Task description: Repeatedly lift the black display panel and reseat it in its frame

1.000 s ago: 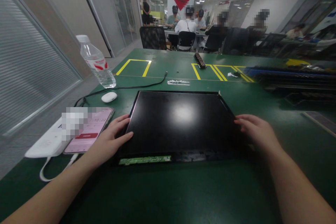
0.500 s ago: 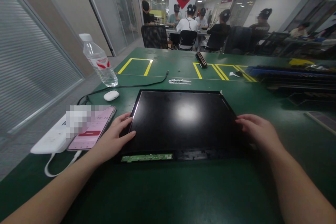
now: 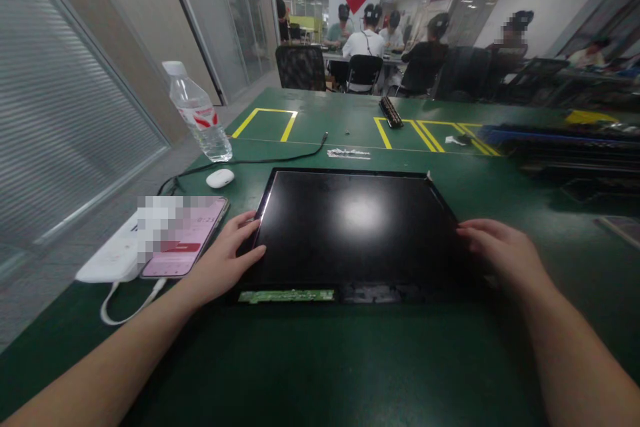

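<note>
A black flat display panel [image 3: 350, 247] lies on the green table before me, its glossy face up with a bright ceiling reflection. Along its near edge sits a narrow green circuit board [image 3: 287, 295]. My left hand [image 3: 233, 253] grips the left edge, thumb on the face and fingers at the rim. On the opposite side, my right hand [image 3: 500, 250] pinches the right edge between thumb and fingers; its lower fingers are partly hidden in shadow.
Left of the panel are a phone [image 3: 193, 240], a white power bank [image 3: 110, 250], an earbud case [image 3: 220, 178] and a water bottle [image 3: 200, 123]. A black cable [image 3: 270, 161] and white strips [image 3: 349, 153] lie behind it. Dark stacked parts [image 3: 560, 147] stand at right; people sit beyond.
The whole view has shifted slightly, so everything appears a little further right and higher. Both hands keep their places on the panel's edges.
</note>
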